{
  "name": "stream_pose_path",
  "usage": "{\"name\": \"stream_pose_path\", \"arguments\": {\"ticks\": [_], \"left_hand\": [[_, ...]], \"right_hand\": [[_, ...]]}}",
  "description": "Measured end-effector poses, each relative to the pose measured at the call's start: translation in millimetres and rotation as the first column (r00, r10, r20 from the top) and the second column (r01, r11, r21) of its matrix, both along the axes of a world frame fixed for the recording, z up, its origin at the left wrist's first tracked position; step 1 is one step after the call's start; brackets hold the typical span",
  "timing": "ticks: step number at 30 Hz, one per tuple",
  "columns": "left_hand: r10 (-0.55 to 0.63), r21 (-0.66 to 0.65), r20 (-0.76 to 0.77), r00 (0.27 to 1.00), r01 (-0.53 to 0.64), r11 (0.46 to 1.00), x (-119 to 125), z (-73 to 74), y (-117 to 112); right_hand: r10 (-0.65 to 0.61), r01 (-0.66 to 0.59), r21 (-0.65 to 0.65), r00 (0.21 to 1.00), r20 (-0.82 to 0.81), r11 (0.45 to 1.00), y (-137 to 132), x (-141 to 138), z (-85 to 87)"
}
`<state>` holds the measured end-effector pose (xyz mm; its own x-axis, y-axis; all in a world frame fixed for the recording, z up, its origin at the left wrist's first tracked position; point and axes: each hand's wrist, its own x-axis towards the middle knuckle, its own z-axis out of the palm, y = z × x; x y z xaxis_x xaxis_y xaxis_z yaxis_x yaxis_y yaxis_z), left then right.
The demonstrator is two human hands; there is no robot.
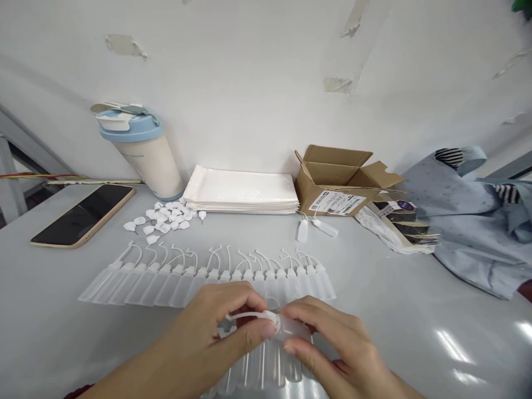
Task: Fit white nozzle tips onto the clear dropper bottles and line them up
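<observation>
A small translucent plastic squeeze bottle [293, 328] is held between my two hands above the table. My left hand [226, 327] pinches its white cap end, where a thin curved strap sticks out to the left. The bottle's body lies in the fingers of my right hand [338, 338]. Under my hands are several clear bottles [272, 368], partly hidden. Just beyond, similar bottles [183, 284] lie side by side in a long row, each with a white neck and thin strap pointing away from me.
White leaf-shaped caps [168, 216] lie piled at the back left, near a phone [85, 215] and a tumbler [145, 155]. Along the wall are stacked white packets [245, 188] and an open cardboard box [341, 183], with two loose bottles [302, 230] before it. Blue-grey cloth [469, 227] lies right.
</observation>
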<state>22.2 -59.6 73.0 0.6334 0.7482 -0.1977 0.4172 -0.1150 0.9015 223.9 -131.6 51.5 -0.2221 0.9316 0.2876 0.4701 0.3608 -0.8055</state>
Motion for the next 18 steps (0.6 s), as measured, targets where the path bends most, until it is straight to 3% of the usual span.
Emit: {"name": "stream_pose_path", "arguments": {"ticks": [3,5,7,9,11,12,14,16,18], "left_hand": [[-0.095,0.128,0.003,0.995,0.094,0.987,-1.5,-5.8,0.0],[-0.162,0.245,0.045,0.986,0.146,0.958,-3.4,-11.2,-0.9],[-0.188,0.35,0.098,0.977,0.143,0.926,-4.6,-16.1,-3.8],[-0.178,0.408,0.147,0.973,0.104,0.907,-4.6,-19.2,-7.8],[-0.155,0.413,0.18,0.971,0.068,0.908,-3.4,-19.6,-11.1],[-0.142,0.4,0.187,0.972,0.057,0.915,-2.6,-18.8,-12.0],[-0.094,0.352,0.178,0.98,0.026,0.935,-1.1,-15.6,-12.3],[-0.035,0.268,0.142,0.989,-0.004,0.964,-0.1,-11.4,-11.2],[0.021,0.136,0.091,0.996,-0.033,0.99,-0.3,-7.7,-9.5]], "right_hand": [[0.005,-0.005,0.013,1.0,-0.001,1.0,1.6,0.4,1.2],[-0.009,0.004,-0.109,0.999,-0.05,0.994,2.7,0.7,3.2],[-0.039,-0.009,-0.306,0.988,-0.151,0.952,4.0,1.0,5.2],[-0.068,-0.075,-0.476,0.959,-0.276,0.876,5.1,1.4,6.1],[-0.085,-0.136,-0.544,0.929,-0.361,0.828,5.5,2.4,5.8],[-0.088,-0.129,-0.538,0.929,-0.361,0.833,5.3,3.1,5.3],[-0.079,-0.038,-0.412,0.961,-0.264,0.911,4.0,4.9,4.3],[-0.056,0.042,-0.142,0.993,-0.1,0.989,2.3,6.5,3.5],[-0.036,0.033,0.131,0.999,0.019,0.991,1.4,7.2,2.9]]}}
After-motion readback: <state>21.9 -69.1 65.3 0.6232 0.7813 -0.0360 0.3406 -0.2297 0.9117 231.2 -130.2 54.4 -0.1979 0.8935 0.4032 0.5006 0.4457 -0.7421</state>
